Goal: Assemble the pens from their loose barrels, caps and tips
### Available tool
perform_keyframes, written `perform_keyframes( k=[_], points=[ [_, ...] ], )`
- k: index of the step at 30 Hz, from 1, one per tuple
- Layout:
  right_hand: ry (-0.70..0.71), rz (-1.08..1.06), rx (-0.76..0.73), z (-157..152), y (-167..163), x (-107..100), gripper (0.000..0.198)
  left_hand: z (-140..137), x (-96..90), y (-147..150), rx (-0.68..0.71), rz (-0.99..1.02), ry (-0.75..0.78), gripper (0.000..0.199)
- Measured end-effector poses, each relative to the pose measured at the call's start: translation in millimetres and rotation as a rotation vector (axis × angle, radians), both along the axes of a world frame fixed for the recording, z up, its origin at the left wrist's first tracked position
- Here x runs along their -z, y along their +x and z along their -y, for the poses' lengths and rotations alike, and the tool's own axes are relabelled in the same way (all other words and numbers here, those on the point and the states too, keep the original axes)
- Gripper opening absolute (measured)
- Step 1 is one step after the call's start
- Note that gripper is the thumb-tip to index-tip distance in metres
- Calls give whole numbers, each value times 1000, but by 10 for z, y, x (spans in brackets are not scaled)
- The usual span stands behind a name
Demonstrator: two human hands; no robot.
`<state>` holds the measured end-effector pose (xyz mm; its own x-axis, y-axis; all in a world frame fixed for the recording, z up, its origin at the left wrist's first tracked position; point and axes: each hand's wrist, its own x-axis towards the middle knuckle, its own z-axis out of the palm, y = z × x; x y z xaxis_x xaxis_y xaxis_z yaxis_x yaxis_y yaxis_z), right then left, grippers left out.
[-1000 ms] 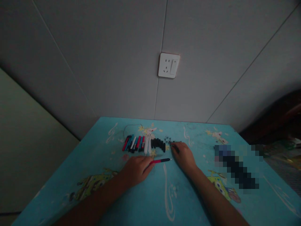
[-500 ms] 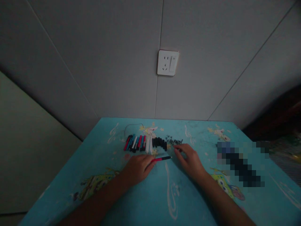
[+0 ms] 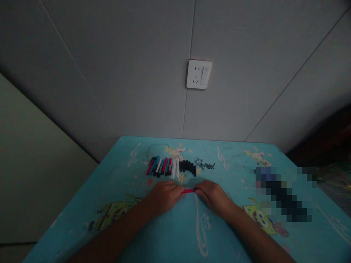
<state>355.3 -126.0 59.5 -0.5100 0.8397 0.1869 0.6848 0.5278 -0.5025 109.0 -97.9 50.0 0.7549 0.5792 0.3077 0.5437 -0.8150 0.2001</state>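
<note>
a grey panelled wall (image 3: 131, 73) is set behind a table (image 3: 164, 237) covered in turquoise, printed with stars, white swirls and spongebob squarepants figures (image 3: 259, 218). at right, a long dark object (image 3: 282, 197) is obscured by pixelation. over the near half of the tabletop, two bare forearms are extended, and the left hand (image 3: 166, 195) is closed around the red barrel of a pen (image 3: 188, 190). its dark end is pinched by the fingers of the right hand (image 3: 215, 195), so that the pen is held level between the two, near the table's middle. a white socket plate with a switch (image 3: 199, 74) is mounted on the wall above. beyond the hands, red, blue and white pen barrels (image 3: 164, 165) are laid in a row, followed to the right by slim white rods (image 3: 175, 168), short black tubes (image 3: 188, 166) and, smallest of all, scattered dark pieces (image 3: 210, 166), too small to be identified.
</note>
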Motion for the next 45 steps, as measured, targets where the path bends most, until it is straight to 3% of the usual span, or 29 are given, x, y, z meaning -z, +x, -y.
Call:
perform_keyframes(
  k=[5, 10, 16, 19, 23, 25, 28, 33, 36, 42, 45],
  points=[
    [59, -83, 18, 23, -24, -96, 20, 14, -38, -2, -20, 22, 4, 29],
    [25, -92, 54, 33, -20, -70, 33, 6, -30, -5, -14, 27, 19, 28],
    [-12, -145, 67, 17, -19, -41, 16, 2, 9, 15, -18, -7, 16, 29],
    [2, -142, 77, 24, -23, -60, 26, -1, 6, 4, -17, -9, 17, 27],
    [-49, -102, -10, 28, -25, -50, 21, 0, 10, -7, 23, -50, 41, 26],
    [-65, -131, 10, 27, -30, -38, 19, -1, 15, -7, 25, -67, 42, 26],
    [-57, -120, 29, 27, -42, -37, 31, -8, 16, -7, 7, -69, 38, 27],
    [-69, -97, 35, 35, -52, -52, 19, -8, 6, -5, 8, -32, 39, 28],
    [-63, -118, 79, 39, -48, -58, 31, -8, 0, -6, 9, -17, 34, 27],
    [-65, -80, 63, 41, -42, -48, 15, -18, 8, -19, 24, -19, 49, 28],
    [-55, -101, 79, 48, -44, -53, 31, -15, 12, -19, 16, 8, 56, 29]
  ],
)
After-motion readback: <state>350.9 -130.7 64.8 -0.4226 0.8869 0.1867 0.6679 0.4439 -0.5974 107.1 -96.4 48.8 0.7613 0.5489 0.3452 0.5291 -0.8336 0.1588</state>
